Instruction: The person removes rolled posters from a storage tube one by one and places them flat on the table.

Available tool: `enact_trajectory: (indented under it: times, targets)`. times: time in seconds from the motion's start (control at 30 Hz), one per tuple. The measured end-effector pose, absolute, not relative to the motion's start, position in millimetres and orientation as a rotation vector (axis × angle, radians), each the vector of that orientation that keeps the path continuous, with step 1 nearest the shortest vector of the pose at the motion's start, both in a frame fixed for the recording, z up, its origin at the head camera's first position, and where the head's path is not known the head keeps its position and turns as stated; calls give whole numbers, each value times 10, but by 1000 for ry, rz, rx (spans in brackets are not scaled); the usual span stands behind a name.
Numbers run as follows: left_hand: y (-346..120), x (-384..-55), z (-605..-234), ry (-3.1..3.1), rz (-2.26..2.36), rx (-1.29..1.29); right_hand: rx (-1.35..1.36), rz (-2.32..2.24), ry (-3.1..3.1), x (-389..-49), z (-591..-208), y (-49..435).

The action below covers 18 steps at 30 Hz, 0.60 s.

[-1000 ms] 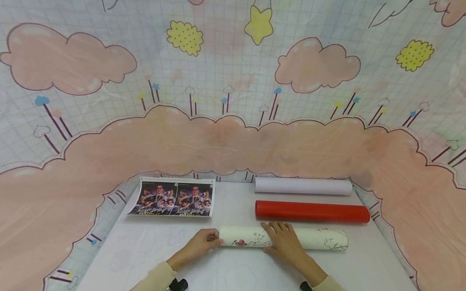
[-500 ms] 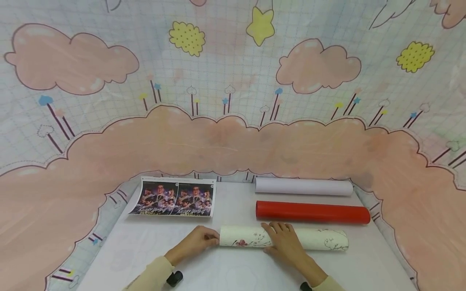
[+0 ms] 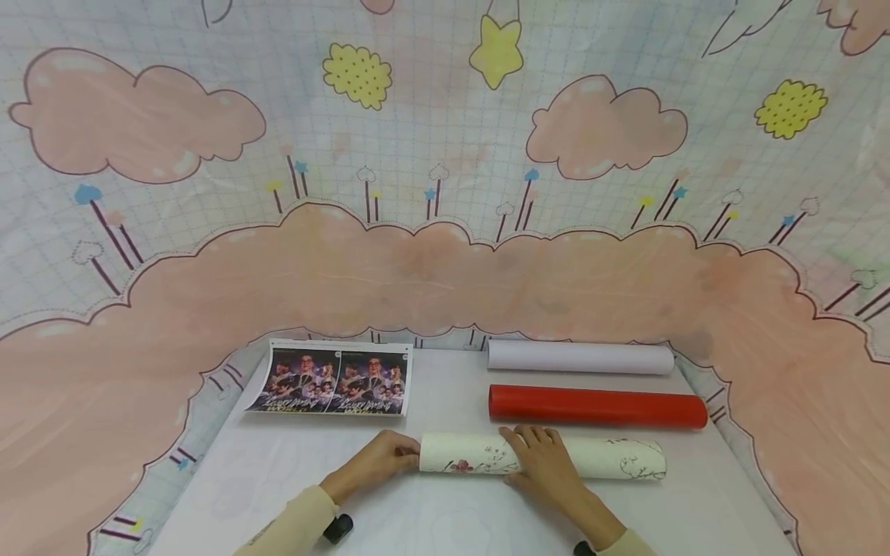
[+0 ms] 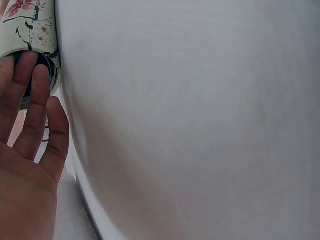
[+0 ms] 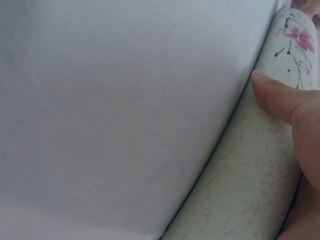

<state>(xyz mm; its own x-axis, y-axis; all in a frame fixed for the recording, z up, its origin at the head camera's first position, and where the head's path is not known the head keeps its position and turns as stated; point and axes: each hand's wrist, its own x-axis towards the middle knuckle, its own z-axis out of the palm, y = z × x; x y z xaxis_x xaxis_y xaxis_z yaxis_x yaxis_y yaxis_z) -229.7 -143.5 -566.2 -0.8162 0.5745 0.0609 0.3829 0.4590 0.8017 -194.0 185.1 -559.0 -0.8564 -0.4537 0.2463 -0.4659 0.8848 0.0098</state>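
A cream wallpaper roll printed with red blossoms and dark branches lies crosswise on the table. My right hand grips it around the middle, thumb on the near side and fingers over the top. In the right wrist view the thumb presses along the roll's surface. At the roll's left end is my left hand. The left wrist view shows its fingers fairly straight, with some fingertips at or just inside the dark open end. Its thumb is hidden in that view.
Behind the roll lies a red roll, and farther back a white roll. A printed sheet with two matching pictures lies at the back left of the white table. A patterned cloth hangs behind.
My left hand's fingers have uncurled somewhat at the roll's end, and its wrist and sleeve have shifted slightly left. The right hand and the rolls stay in place.
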Motion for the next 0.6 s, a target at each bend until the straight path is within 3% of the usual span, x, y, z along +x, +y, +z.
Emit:
enact_trajectory:
  times: [0.37, 0.6]
  targets:
    - [-1422, -2298, -5681, 2456, 1254, 820, 689, 74, -2811, -1945, -5602, 1846]
    - [-1398, -2277, -5719, 2499, 1351, 614, 690, 75, -2811, -1946, -5600, 1852]
